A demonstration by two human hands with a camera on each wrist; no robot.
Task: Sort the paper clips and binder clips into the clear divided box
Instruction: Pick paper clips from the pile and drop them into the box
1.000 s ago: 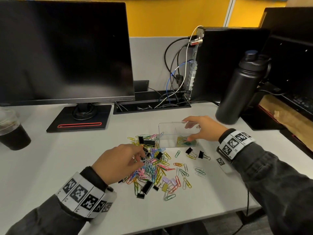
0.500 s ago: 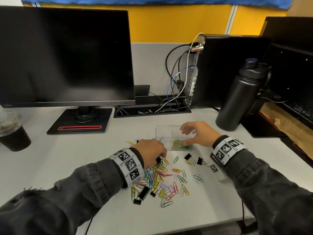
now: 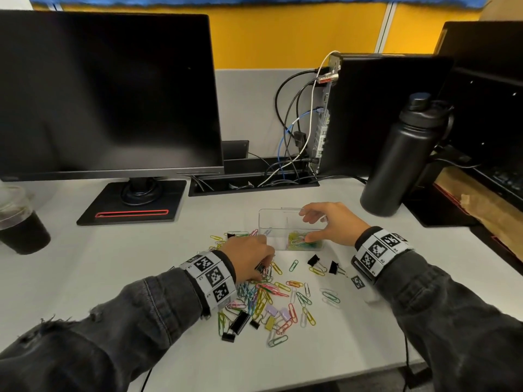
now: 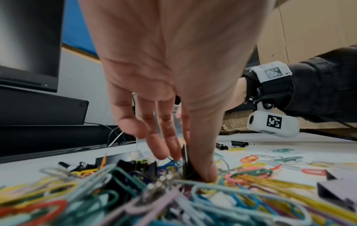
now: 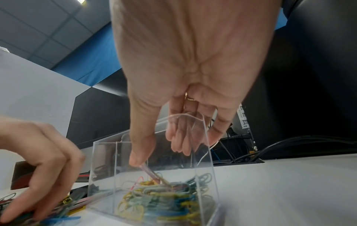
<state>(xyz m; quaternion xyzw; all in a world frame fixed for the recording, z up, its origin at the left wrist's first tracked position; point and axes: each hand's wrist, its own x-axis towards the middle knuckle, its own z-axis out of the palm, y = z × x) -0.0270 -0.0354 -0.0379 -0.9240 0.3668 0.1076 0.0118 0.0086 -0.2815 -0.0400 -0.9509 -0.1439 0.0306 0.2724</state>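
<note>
**Spotter:** Where do things stand on your feed?

**Operator:** My left hand (image 3: pixel 249 257) is down in the loose heap of coloured wire paper clips (image 3: pixel 266 298) on the white counter (image 3: pixel 113 278). In the left wrist view, thumb and forefinger are pinched on a small black binder clip (image 4: pixel 186 162), standing on edge in the pile. My right hand (image 3: pixel 329 223) is over the clear plastic divided box (image 3: pixel 271 222), and the thumb tip holds a pinkish paper clip (image 5: pixel 152 173) over the right compartment, which already has a bed of coloured clips — I can't tell whether a finger closes on it from the other side. The left compartment looks nearly bare.

**Spotter:** How will that binder clip behave?

**Operator:** I'd judge it light and rigid, sprung steel with smooth painted faces, so it may slip. I'd hold the flat black body across its two sides, not the wire handles (they swing). The paper clips are lighter still, thin and springy, and they hook into each other — I expect one lift to drag neighbours along.

**Spotter:** And the box?

**Operator:** Light, hard, slick. A knock would probably slide it, so I'd steady its wall. Two more black binder clips (image 3: pixel 324 264) lie just in front of it.
</note>
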